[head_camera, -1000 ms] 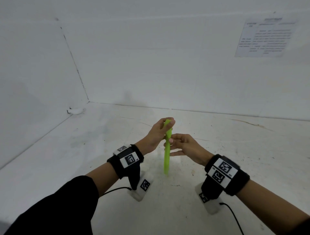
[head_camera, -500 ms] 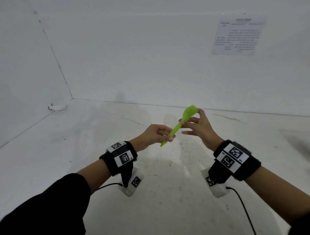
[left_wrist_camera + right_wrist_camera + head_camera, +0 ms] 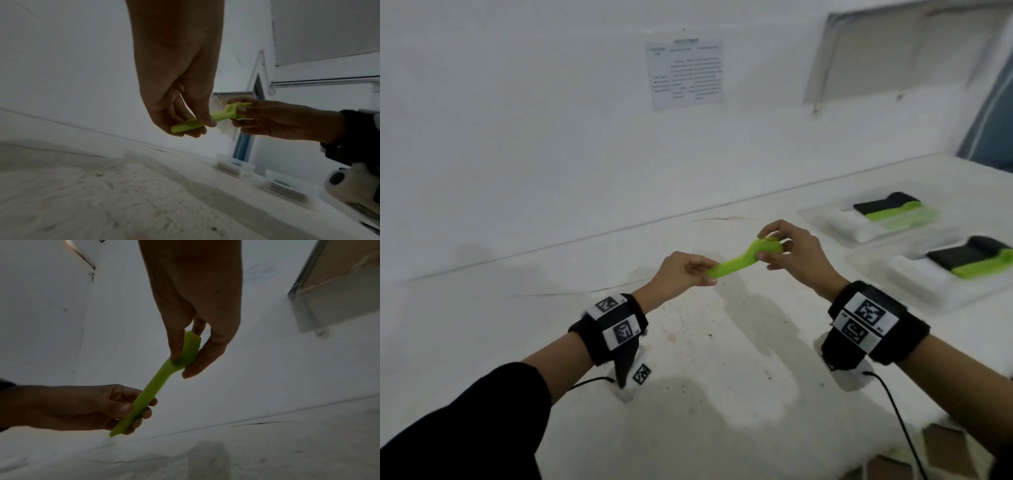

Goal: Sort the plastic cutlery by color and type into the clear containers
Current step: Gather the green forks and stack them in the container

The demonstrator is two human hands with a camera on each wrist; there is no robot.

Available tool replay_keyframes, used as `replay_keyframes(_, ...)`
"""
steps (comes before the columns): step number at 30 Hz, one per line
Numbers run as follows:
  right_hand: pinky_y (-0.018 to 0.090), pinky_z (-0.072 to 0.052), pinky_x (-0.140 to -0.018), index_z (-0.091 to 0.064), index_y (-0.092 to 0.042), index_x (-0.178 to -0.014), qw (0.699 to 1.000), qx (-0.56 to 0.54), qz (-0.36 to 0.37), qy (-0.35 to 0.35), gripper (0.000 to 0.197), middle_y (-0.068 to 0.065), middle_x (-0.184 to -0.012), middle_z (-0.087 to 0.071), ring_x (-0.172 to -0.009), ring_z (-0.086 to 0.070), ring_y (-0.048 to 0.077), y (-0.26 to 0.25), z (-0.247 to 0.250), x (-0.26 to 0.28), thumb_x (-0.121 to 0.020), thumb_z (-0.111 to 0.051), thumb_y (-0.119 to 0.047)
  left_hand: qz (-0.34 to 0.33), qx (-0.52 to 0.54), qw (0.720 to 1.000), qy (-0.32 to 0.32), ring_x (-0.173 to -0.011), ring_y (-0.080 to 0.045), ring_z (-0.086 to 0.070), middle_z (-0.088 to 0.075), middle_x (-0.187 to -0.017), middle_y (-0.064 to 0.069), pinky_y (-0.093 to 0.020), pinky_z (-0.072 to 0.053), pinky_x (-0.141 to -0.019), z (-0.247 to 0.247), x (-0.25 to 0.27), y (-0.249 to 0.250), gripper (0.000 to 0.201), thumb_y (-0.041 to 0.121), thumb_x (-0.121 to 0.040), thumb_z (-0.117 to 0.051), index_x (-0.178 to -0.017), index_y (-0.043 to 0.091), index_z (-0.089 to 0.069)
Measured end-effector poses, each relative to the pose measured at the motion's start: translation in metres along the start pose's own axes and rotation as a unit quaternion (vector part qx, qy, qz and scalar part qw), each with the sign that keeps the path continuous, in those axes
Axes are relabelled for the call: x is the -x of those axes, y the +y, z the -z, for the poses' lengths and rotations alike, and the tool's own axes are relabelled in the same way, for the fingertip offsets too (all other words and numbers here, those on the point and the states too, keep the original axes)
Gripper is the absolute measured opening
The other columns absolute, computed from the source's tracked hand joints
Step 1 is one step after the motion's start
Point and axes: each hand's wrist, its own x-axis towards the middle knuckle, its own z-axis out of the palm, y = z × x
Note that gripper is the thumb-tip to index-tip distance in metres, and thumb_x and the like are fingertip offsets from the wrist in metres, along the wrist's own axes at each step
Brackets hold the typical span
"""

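Note:
A lime-green plastic fork hangs in the air above the white table, held at both ends. My left hand pinches its handle end between thumb and fingers. My right hand pinches the tined head between thumb and fingers. In the right wrist view the fork runs down-left from my right fingers to the left hand. Two clear containers sit at the right, each holding white, black and green cutlery stacks.
The white table is stained and bordered by white walls. A printed sheet hangs on the back wall. A window frame stands at the upper right. Cables run from both wrist units.
The head view has swung right, bringing the two containers into sight. The fork has tilted from upright to nearly level, with my right hand now on its head and my left on its handle.

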Motion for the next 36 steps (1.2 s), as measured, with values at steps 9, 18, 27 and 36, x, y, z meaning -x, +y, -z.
replay_keyframes(9, 0.009, -0.044, -0.070, -0.070, -0.013, -0.092, 0.963, 0.156, -0.067, 0.209, 0.020, -0.002, -0.085, -0.067, -0.074, -0.058, 0.014, 0.015, 0.081, 0.090, -0.074, -0.076, -0.007, -0.130, -0.038, 0.975, -0.176, -0.071, 0.016, -0.059, -0.068, -0.091, 0.004, -0.003, -0.043, -0.075, -0.089, -0.037, 0.045, 0.033, 0.006, -0.074, -0.076, -0.103, 0.018, -0.070)
replay_keyframes(18, 0.005, -0.042, -0.064, -0.070, -0.009, -0.097, 0.913, 0.227, -0.170, 0.293, 0.022, 0.000, -0.090, -0.066, -0.080, -0.060, 0.014, 0.031, 0.165, 0.199, -0.076, -0.075, -0.010, -0.208, -0.044, 0.930, -0.299, -0.085, -0.007, -0.063, -0.069, -0.094, 0.001, -0.020, -0.048, -0.085, -0.213, -0.021, 0.095, 0.024, 0.006, -0.078, -0.072, -0.101, 0.014, -0.071)
replay_keyframes(27, 0.000, -0.039, -0.058, -0.069, -0.007, -0.099, 0.894, 0.281, -0.171, 0.303, 0.024, -0.007, -0.081, -0.061, -0.064, -0.054, -0.006, 0.059, 0.271, 0.245, -0.076, -0.074, -0.009, -0.270, -0.044, 0.912, -0.305, -0.076, 0.009, -0.061, -0.070, -0.089, 0.004, -0.011, -0.049, -0.080, -0.327, -0.039, 0.151, 0.022, 0.005, -0.077, -0.073, -0.096, 0.017, -0.072)
replay_keyframes(36, 0.005, -0.045, -0.067, -0.069, -0.009, -0.098, 0.914, 0.244, -0.168, 0.277, 0.025, 0.002, -0.091, -0.068, -0.079, -0.060, 0.009, 0.097, 0.347, 0.231, -0.074, -0.076, -0.009, -0.275, -0.094, 0.921, -0.259, -0.070, 0.016, -0.057, -0.067, -0.083, 0.006, -0.001, -0.040, -0.072, -0.383, -0.060, 0.184, 0.019, 0.006, -0.077, -0.073, -0.094, 0.014, -0.072)
